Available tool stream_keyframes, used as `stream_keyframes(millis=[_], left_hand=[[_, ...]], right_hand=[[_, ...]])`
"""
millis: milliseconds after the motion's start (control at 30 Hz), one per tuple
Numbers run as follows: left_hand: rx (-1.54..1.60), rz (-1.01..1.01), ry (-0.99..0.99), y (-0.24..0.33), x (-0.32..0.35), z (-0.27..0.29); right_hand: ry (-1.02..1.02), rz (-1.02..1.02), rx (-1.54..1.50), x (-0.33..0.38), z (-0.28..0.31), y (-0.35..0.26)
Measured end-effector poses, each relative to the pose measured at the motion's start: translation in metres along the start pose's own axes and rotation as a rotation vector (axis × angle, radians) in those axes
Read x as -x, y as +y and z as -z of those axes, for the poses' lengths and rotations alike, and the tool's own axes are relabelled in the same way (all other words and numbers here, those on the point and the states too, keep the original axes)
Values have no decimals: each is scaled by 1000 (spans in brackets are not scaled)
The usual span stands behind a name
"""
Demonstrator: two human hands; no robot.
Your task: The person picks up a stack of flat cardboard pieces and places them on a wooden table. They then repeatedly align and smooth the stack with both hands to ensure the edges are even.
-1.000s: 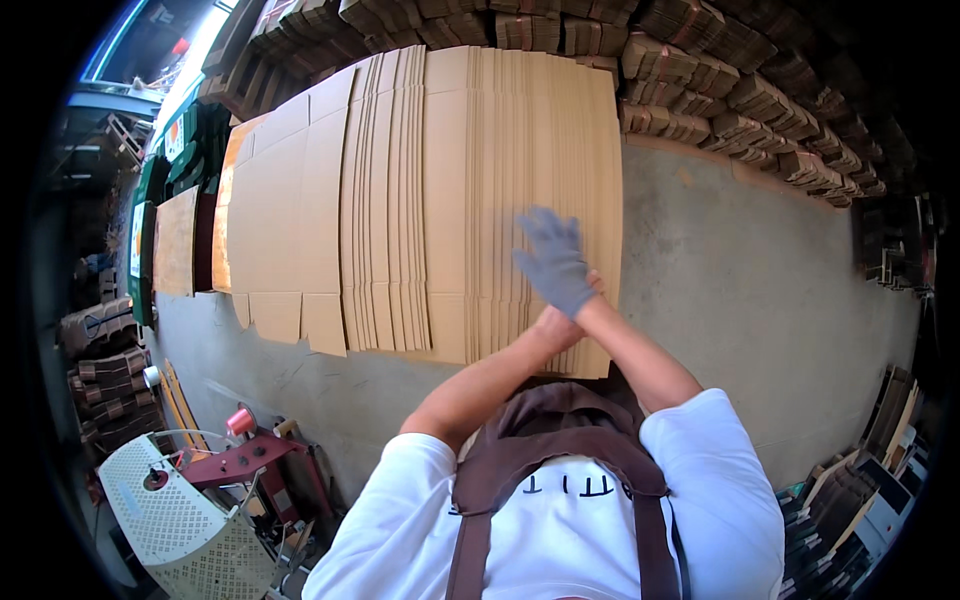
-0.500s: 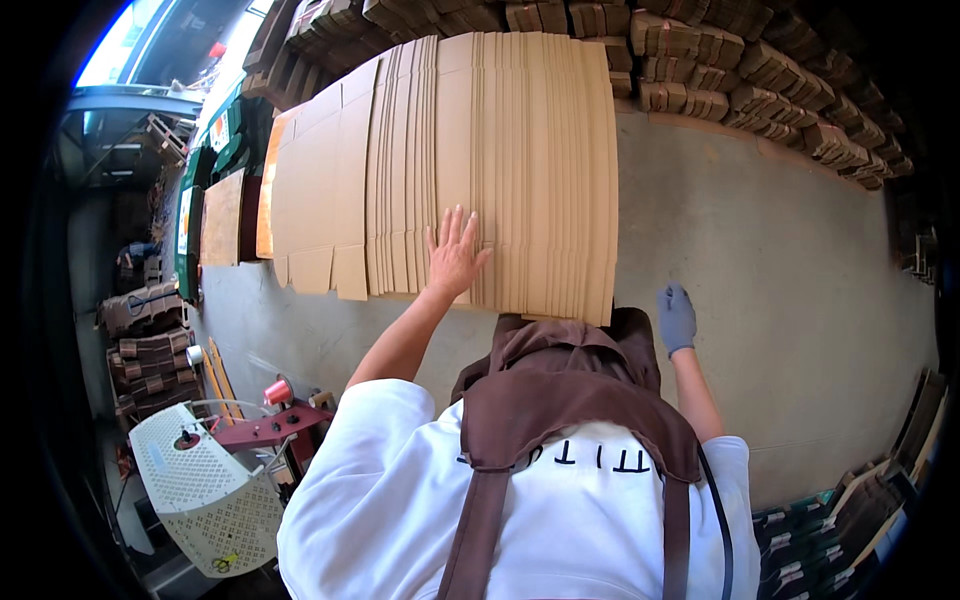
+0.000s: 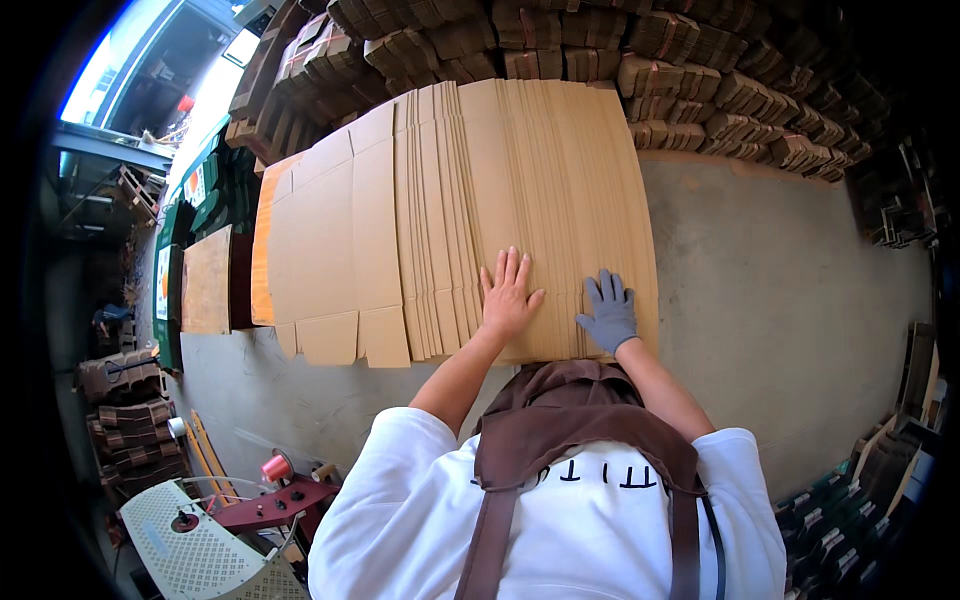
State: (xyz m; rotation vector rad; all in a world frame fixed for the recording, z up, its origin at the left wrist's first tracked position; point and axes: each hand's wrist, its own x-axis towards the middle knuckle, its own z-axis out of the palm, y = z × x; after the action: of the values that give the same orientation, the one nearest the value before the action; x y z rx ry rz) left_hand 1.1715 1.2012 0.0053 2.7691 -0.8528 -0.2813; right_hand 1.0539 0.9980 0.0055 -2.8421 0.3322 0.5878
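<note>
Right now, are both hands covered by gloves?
No: only the right hand wears a grey glove, while the left hand is bare, both flat on the fanned brown cardboard sheets.

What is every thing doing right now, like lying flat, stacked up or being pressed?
Cardboard sheets: flat, unfolded, fanned in an overlapping stack.
Left hand: bare, open, fingers spread, pressing flat on the sheets.
Right hand: gloved, open, flat on the sheets.
Bundled cardboard: piled up behind.
White plastic chair: upright, nobody sitting.

Bright daylight upper left — fisheye-bent edges.
</note>
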Motion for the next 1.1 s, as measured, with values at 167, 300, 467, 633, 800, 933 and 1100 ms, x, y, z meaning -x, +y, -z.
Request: stream_keyframes(millis=[167,300,467,633,800,933,1100], left_hand=[[51,-43,14,-12,9,0],[68,-59,-16,-18,25,2],[97,-83,-24,-22,34,8],[49,-61,120,-53,19,32],[52,166,265,-112,29,56],[91,184,237,-118,33,61],[91,326,193,-141,71,45]], right_hand=[[-21,-25,13,-4,6,-3],[-33,-70,-17,-3,15,-13],[51,-24,96,-13,36,-39],[199,16,-599,-62,27,-103],[-37,-161,-1295,-131,18,-161],[39,-260,-1165,-185,-11,-153],[-132,-359,-1373,-161,16,-206]])
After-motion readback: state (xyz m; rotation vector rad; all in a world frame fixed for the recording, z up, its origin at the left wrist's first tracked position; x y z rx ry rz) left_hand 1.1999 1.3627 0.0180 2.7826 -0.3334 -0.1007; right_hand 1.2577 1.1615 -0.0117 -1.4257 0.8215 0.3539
